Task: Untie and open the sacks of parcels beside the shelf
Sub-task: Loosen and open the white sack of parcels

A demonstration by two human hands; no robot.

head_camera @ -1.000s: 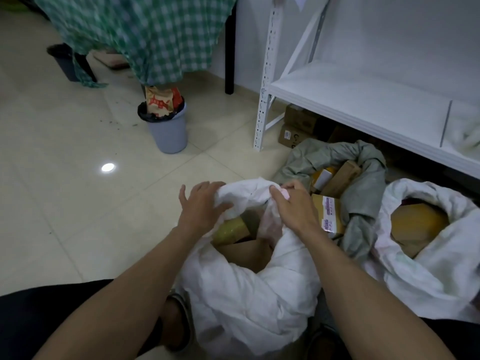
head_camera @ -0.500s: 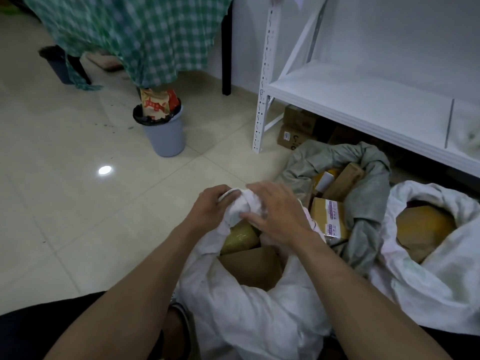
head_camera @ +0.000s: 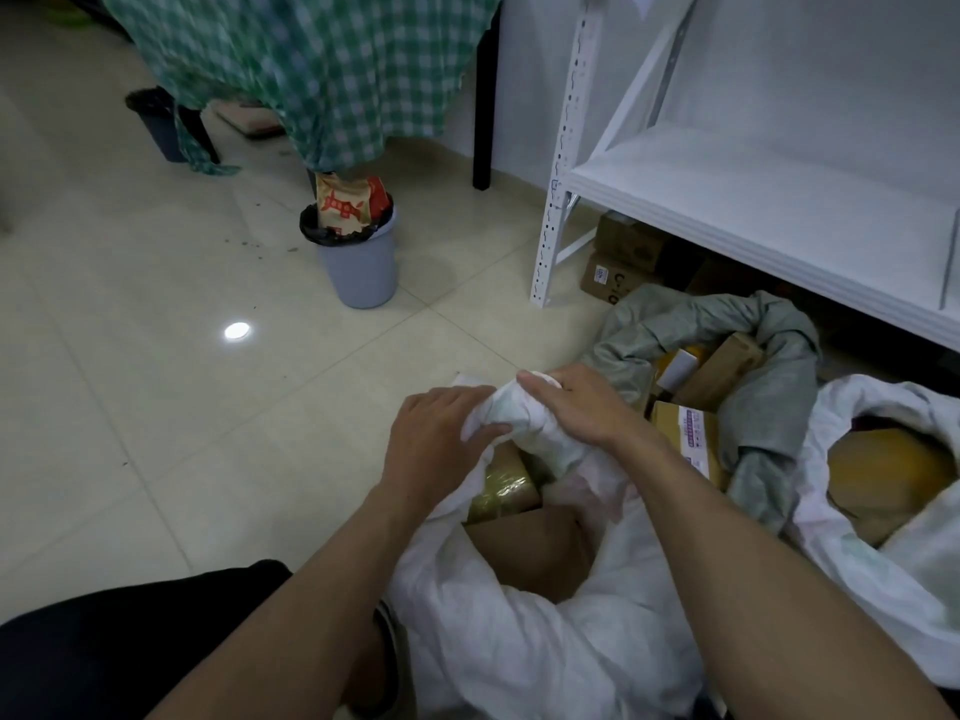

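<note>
A white sack stands between my knees with its mouth open, showing a brown carton and a taped yellowish parcel. My left hand and my right hand both grip the bunched far rim of this sack, fingers curled round the cloth. Behind it lies an open grey sack with cardboard parcels inside. To the right sits another open white sack holding a yellow parcel.
A white metal shelf stands at the right, with cartons under it. A grey waste bin full of wrappers stands on the tiled floor. A table with a green checked cloth is behind it.
Both hands came together on the near sack's rim, gathering and rolling the cloth into a tight bunch. The view shifted slightly to the left.
</note>
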